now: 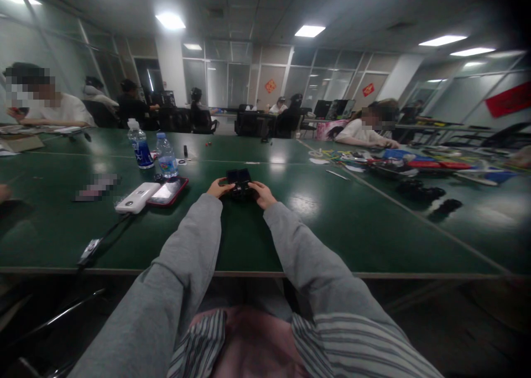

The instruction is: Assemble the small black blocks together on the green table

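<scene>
Both hands hold a small black boxy object (239,183) just above or on the green table (249,239); its exact kind is too dark to make out. A flat, dark panel forms its far side, and tiny light marks show on its near side. My left hand (219,188) grips its left side, thumb along the near edge. On the opposite side my right hand (262,193) pinches it between thumb and fingers. To the left of my left hand lie a red-cased phone (169,192) and a white power bank (138,197) with a dark cable.
Two bottles, one blue-labelled (141,148) and one clear (166,158), stand behind the phone. Tangled cables and coloured items (398,162) cover the right side, near black objects (421,191). People sit at the far left and right of the table.
</scene>
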`<state>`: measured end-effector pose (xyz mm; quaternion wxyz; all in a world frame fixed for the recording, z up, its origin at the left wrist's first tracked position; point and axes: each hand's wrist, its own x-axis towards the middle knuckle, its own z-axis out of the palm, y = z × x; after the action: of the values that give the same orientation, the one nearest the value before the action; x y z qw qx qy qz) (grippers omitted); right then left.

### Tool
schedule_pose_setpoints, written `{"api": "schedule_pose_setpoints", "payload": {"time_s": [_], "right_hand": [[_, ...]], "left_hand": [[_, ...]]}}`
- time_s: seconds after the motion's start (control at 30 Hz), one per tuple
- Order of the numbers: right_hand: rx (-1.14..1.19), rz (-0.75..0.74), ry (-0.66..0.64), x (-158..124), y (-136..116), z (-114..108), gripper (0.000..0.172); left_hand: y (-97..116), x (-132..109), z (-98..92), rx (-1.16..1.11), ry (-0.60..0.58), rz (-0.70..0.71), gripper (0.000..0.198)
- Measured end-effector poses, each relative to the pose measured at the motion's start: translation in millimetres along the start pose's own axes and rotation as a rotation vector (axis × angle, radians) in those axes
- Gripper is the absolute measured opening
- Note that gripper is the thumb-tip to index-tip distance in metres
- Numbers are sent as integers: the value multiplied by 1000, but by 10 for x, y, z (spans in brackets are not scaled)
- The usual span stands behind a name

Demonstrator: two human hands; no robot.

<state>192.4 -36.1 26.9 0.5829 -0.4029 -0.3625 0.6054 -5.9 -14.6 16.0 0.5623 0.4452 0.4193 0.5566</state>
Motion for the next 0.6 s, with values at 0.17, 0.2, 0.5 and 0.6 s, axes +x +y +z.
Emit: {"api": "schedule_pose_setpoints", "payload": {"time_s": [0.17, 0.2, 0.5, 0.6], "right_hand": [[-28, 6, -61, -28, -17, -6, 42], [-37, 7, -74, -38, -24, -5, 43], [-106, -62, -108, -92, -40, 4, 46], [-112, -74, -109, -87, -40, -3, 46]], "left_hand": [[13, -6, -14, -5, -24, 5, 80], [15, -6, -19, -10, -37, 8, 79], [64, -67, -27, -63, -81, 1, 78], [78, -87, -21, -57, -85, -18, 80]]}}
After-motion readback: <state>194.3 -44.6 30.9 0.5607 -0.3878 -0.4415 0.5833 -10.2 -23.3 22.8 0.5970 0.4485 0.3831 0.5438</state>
